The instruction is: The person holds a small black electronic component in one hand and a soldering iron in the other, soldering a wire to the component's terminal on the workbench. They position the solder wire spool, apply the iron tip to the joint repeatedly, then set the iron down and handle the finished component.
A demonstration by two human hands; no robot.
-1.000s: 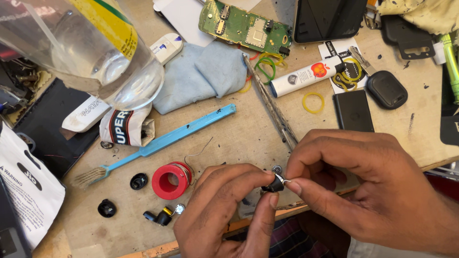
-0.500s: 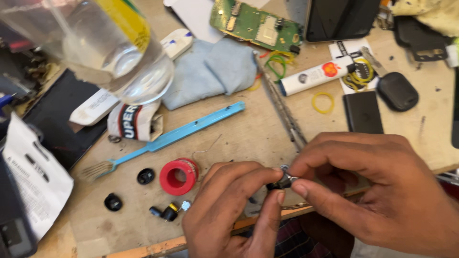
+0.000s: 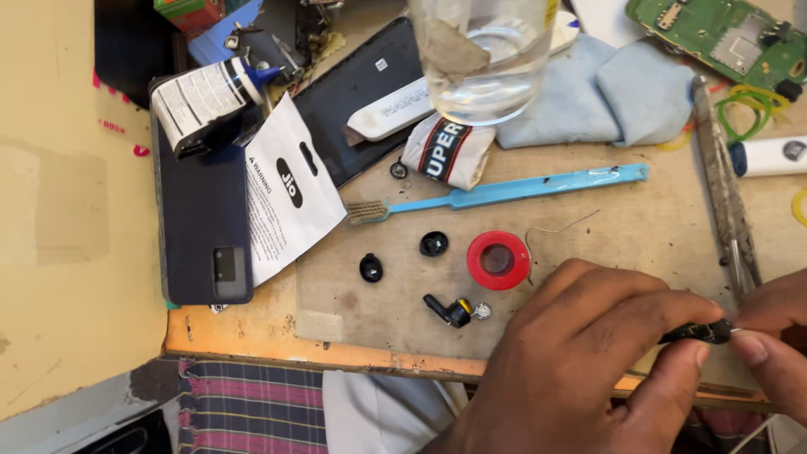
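Left hand (image 3: 588, 353) and right hand (image 3: 777, 336) both pinch a small black part (image 3: 696, 333), probably an earbud piece, right of the red solder spool (image 3: 498, 260); I'd grip steady, wrists on the bench.

At the near edge of the counter (image 3: 252, 332), the left hand (image 3: 580, 361) and right hand (image 3: 777, 349) pinch a small black part (image 3: 702, 333) between their fingertips. Just left of the left hand lies a red solder spool (image 3: 498, 260). Beyond the spool lies a blue toothbrush (image 3: 504, 191); left of the spool sit two black caps (image 3: 371, 267), and below it a small black-and-yellow earbud piece (image 3: 454, 310).
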